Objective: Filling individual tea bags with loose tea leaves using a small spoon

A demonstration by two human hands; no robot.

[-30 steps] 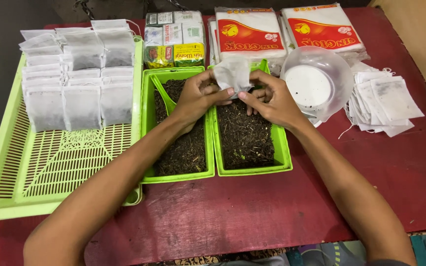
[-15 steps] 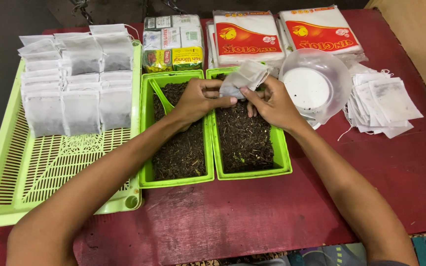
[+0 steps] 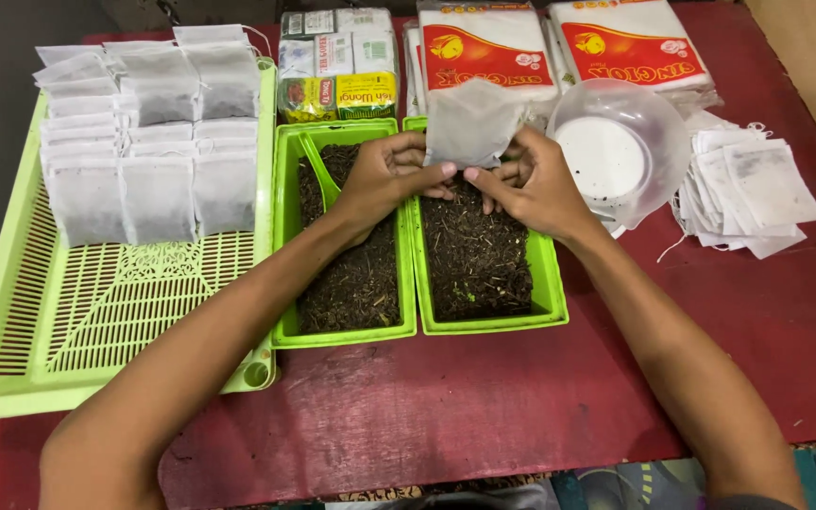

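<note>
Both my hands hold one white filter bag (image 3: 472, 123) upright over the far end of the right green tray (image 3: 550, 293), which is filled with dark loose tea. My left hand (image 3: 384, 175) grips the bag's lower left edge. My right hand (image 3: 531, 179) grips its lower right edge. The two thumbs meet under the bag. Beside it, the left green tray (image 3: 285, 283) also holds dark tea, with a green scoop (image 3: 321, 170) lying in its far end.
A large light-green slotted tray (image 3: 96, 312) at the left carries several filled bags (image 3: 144, 142). Flat empty bags (image 3: 753, 194) lie at the right beside a clear plastic bowl (image 3: 616, 151). Packets (image 3: 484, 42) and boxes (image 3: 337, 61) line the far edge of the red table (image 3: 484, 406).
The bag has been turned from tilted and crumpled to upright and flattened, and both hands have shifted slightly toward the near side, over the right tray.
</note>
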